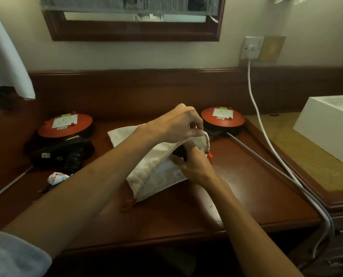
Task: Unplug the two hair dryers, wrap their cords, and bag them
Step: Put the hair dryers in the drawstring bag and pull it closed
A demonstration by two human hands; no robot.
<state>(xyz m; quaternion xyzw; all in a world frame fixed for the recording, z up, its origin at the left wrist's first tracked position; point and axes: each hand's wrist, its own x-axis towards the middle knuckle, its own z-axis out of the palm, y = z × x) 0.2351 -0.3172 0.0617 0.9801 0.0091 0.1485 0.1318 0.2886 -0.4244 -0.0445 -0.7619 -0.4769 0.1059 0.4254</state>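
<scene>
- While the white drawstring bag (158, 166) lies on the wooden desk (246, 186), the left hand (176, 124) pinches its upper rim, fingers curled on the cloth, lifting the mouth.
- Right hand (194, 166) is at the bag mouth, fingers curled on a black hair dryer (180, 151) that sits mostly inside the bag.
- Second black hair dryer (66, 152) lies on the desk well to the left, beside a red round socket unit (64, 124).
- White cord (266, 136) runs from the wall socket (251, 47) down the desk's right edge.
</scene>
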